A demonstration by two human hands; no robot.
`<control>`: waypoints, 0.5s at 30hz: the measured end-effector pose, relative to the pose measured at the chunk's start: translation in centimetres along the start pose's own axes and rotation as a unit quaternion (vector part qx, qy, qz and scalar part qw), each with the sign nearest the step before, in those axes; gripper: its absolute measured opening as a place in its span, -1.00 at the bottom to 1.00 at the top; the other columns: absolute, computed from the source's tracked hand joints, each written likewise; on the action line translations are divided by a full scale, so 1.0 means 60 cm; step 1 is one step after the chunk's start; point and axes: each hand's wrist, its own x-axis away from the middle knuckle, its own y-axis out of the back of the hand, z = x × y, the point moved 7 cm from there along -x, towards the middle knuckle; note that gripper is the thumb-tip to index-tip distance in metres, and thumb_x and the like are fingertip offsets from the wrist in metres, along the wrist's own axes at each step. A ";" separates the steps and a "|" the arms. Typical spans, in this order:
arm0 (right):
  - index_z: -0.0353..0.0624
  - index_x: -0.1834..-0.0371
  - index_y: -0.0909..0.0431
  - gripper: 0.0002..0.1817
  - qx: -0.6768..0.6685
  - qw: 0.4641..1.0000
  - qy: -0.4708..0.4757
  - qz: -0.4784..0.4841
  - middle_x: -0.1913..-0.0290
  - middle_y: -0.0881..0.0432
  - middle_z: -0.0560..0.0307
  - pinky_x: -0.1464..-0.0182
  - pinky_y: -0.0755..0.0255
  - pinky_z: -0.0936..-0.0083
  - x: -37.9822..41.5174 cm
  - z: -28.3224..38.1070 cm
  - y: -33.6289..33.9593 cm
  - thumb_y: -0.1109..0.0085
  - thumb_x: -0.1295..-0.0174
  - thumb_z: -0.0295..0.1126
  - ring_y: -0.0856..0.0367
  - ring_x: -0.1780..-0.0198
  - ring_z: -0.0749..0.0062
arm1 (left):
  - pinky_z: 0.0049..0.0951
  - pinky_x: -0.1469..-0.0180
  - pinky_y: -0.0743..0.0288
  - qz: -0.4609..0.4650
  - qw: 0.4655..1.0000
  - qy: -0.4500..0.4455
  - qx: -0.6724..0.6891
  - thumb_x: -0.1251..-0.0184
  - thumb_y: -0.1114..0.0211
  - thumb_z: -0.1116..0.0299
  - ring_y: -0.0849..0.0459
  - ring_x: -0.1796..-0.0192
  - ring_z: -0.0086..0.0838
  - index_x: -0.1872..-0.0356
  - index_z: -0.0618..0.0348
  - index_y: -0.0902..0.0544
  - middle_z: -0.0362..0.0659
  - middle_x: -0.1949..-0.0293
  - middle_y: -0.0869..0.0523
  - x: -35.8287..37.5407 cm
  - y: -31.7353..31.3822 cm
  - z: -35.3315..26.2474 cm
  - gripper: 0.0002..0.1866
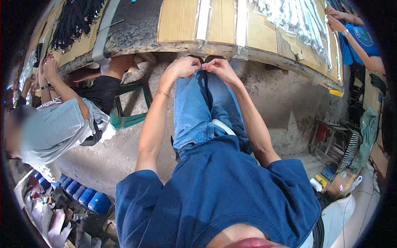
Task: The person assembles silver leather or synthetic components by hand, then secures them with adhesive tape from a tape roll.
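Observation:
Just in front of the table edge, above my knees, both hands are held close together with their fingertips almost meeting. My left hand [187,67] has its fingers curled into a pinch. Thumb and forefinger of my right hand [219,69] are also pinched. I cannot tell what is between the fingertips. A narrow dark strip [204,84] runs down below them between my thighs. Two long white strips in clear sleeves, a left one [203,20] and a right one [241,25], lie on the table beyond my hands.
Cardboard [180,20] covers part of the worn table. Many clear-sleeved strips [295,25] lie at right, black straps [76,22] at left. One person [62,120] sits at left by a green stool [130,120]; another person [359,43] works at right. Blue containers [99,201] stand behind left.

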 end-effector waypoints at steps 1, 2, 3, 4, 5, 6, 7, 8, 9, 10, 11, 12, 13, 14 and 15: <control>-0.39 0.25 -0.62 -0.84 -0.010 1.000 0.004 -0.001 0.12 -0.73 -0.02 -0.07 -0.51 0.52 0.004 0.001 0.000 -0.16 -0.20 -0.49 -0.67 0.06 0.45 | -0.34 0.27 -0.58 0.002 1.000 0.008 -0.007 -0.27 -0.13 0.18 -0.74 0.41 -0.39 0.16 0.08 -0.69 -0.11 0.49 -0.73 0.001 0.000 0.001 -0.72; -0.38 0.26 -0.61 -0.85 -0.019 1.000 0.006 -0.002 0.11 -0.73 -0.03 -0.08 -0.51 0.52 0.007 0.000 0.000 -0.16 -0.21 -0.49 -0.67 0.06 0.46 | -0.31 0.23 -0.58 0.005 1.000 0.017 -0.013 -0.26 -0.14 0.17 -0.75 0.38 -0.35 0.16 0.05 -0.69 -0.09 0.47 -0.74 0.001 -0.003 0.003 -0.72; -0.38 0.26 -0.61 -0.85 -0.019 1.000 0.006 -0.002 0.11 -0.73 -0.03 -0.08 -0.51 0.52 0.006 -0.003 -0.001 -0.16 -0.21 -0.49 -0.67 0.06 0.46 | -0.31 0.23 -0.58 0.005 1.000 0.017 -0.012 -0.26 -0.14 0.17 -0.75 0.38 -0.35 0.16 0.05 -0.69 -0.09 0.47 -0.74 0.003 -0.006 0.003 -0.72; -0.38 0.27 -0.60 -0.85 -0.015 1.000 0.017 -0.005 0.11 -0.73 -0.04 -0.08 -0.52 0.52 0.005 -0.002 -0.003 -0.15 -0.22 -0.49 -0.67 0.06 0.46 | -0.27 0.18 -0.59 -0.032 0.998 0.014 -0.049 -0.25 -0.16 0.16 -0.76 0.35 -0.28 0.16 0.01 -0.71 -0.07 0.45 -0.75 0.006 -0.002 0.001 -0.73; -0.38 0.28 -0.60 -0.86 -0.010 0.999 0.029 -0.008 0.11 -0.73 -0.05 -0.08 -0.52 0.51 0.003 -0.003 -0.004 -0.15 -0.23 -0.48 -0.67 0.07 0.46 | -0.23 0.13 -0.59 -0.068 0.994 0.010 -0.087 -0.25 -0.17 0.15 -0.76 0.32 -0.21 0.16 -0.04 -0.72 -0.04 0.43 -0.75 0.010 0.004 -0.003 -0.74; -0.38 0.28 -0.60 -0.86 -0.010 0.999 0.030 -0.009 0.11 -0.73 -0.05 -0.08 -0.52 0.51 0.001 -0.007 -0.006 -0.15 -0.23 -0.48 -0.67 0.07 0.46 | -0.23 0.13 -0.59 -0.068 0.994 0.009 -0.088 -0.25 -0.17 0.15 -0.76 0.32 -0.21 0.16 -0.04 -0.72 -0.04 0.43 -0.75 0.012 0.004 -0.006 -0.74; -0.39 0.29 -0.59 -0.86 0.005 0.999 0.039 -0.016 0.11 -0.73 -0.06 -0.07 -0.52 0.51 0.000 -0.008 -0.006 -0.14 -0.24 -0.49 -0.67 0.07 0.46 | -0.20 0.08 -0.59 -0.075 0.993 0.018 -0.091 -0.24 -0.18 0.15 -0.75 0.25 -0.15 0.15 -0.07 -0.73 -0.01 0.38 -0.76 0.014 0.006 -0.007 -0.74; -0.40 0.30 -0.58 -0.87 0.021 0.998 0.047 -0.023 0.11 -0.73 -0.07 -0.06 -0.53 0.51 -0.001 -0.010 -0.005 -0.14 -0.24 -0.50 -0.67 0.06 0.45 | -0.16 0.03 -0.58 -0.082 0.992 0.027 -0.093 -0.23 -0.19 0.14 -0.75 0.19 -0.09 0.15 -0.11 -0.74 0.03 0.32 -0.76 0.015 0.009 -0.006 -0.74; -0.40 0.30 -0.58 -0.87 0.021 0.998 0.048 -0.022 0.11 -0.73 -0.07 -0.06 -0.53 0.51 -0.002 -0.015 -0.007 -0.14 -0.24 -0.50 -0.67 0.06 0.45 | -0.16 0.03 -0.58 -0.083 0.992 0.027 -0.094 -0.23 -0.19 0.14 -0.75 0.19 -0.09 0.15 -0.11 -0.74 0.03 0.32 -0.76 0.014 0.008 -0.005 -0.74; -0.40 0.30 -0.58 -0.87 0.016 0.998 0.056 -0.029 0.11 -0.73 -0.08 -0.04 -0.54 0.51 -0.003 -0.018 -0.006 -0.14 -0.24 -0.51 -0.68 0.07 0.45 | -0.15 0.01 -0.58 -0.087 0.991 0.023 -0.098 -0.23 -0.19 0.14 -0.74 0.15 -0.07 0.14 -0.13 -0.74 0.05 0.27 -0.76 0.014 0.007 -0.006 -0.74; -0.41 0.30 -0.57 -0.88 0.012 0.997 0.064 -0.035 0.11 -0.73 -0.09 -0.03 -0.54 0.51 -0.003 -0.017 -0.005 -0.14 -0.24 -0.52 -0.68 0.07 0.44 | -0.15 -0.02 -0.57 -0.091 0.990 0.019 -0.103 -0.23 -0.20 0.14 -0.73 0.10 -0.06 0.13 -0.14 -0.75 0.06 0.22 -0.76 0.013 0.008 -0.007 -0.73; -0.41 0.30 -0.57 -0.88 0.012 0.997 0.064 -0.035 0.11 -0.73 -0.09 -0.03 -0.54 0.51 -0.003 -0.018 -0.006 -0.14 -0.24 -0.52 -0.68 0.07 0.44 | -0.15 -0.02 -0.57 -0.091 0.990 0.019 -0.103 -0.23 -0.20 0.14 -0.73 0.10 -0.06 0.13 -0.14 -0.75 0.06 0.22 -0.76 0.012 0.009 -0.007 -0.73; -0.40 0.28 -0.56 -0.90 0.014 0.998 0.055 -0.035 0.09 -0.72 -0.08 -0.09 -0.52 0.51 -0.002 -0.022 -0.006 -0.14 -0.27 -0.54 -0.67 0.02 0.41 | -0.14 -0.03 -0.57 -0.080 0.992 0.027 -0.098 -0.22 -0.20 0.14 -0.72 0.07 -0.05 0.12 -0.15 -0.75 0.07 0.18 -0.75 0.010 0.007 -0.006 -0.73; -0.39 0.25 -0.55 -0.92 0.016 0.998 0.045 -0.035 0.07 -0.71 -0.08 -0.15 -0.50 0.50 -0.002 -0.025 -0.007 -0.13 -0.29 -0.56 -0.66 -0.03 0.37 | -0.13 -0.05 -0.57 -0.069 0.993 0.033 -0.093 -0.21 -0.21 0.13 -0.71 0.03 -0.05 0.12 -0.16 -0.75 0.07 0.15 -0.74 0.007 0.004 -0.004 -0.73; -0.39 0.25 -0.55 -0.92 0.016 0.998 0.046 -0.035 0.07 -0.71 -0.08 -0.15 -0.50 0.50 -0.002 -0.026 -0.007 -0.13 -0.29 -0.56 -0.66 -0.03 0.37 | -0.13 -0.05 -0.57 -0.069 0.993 0.033 -0.093 -0.21 -0.21 0.13 -0.71 0.03 -0.05 0.12 -0.16 -0.75 0.07 0.15 -0.74 0.006 0.002 -0.004 -0.73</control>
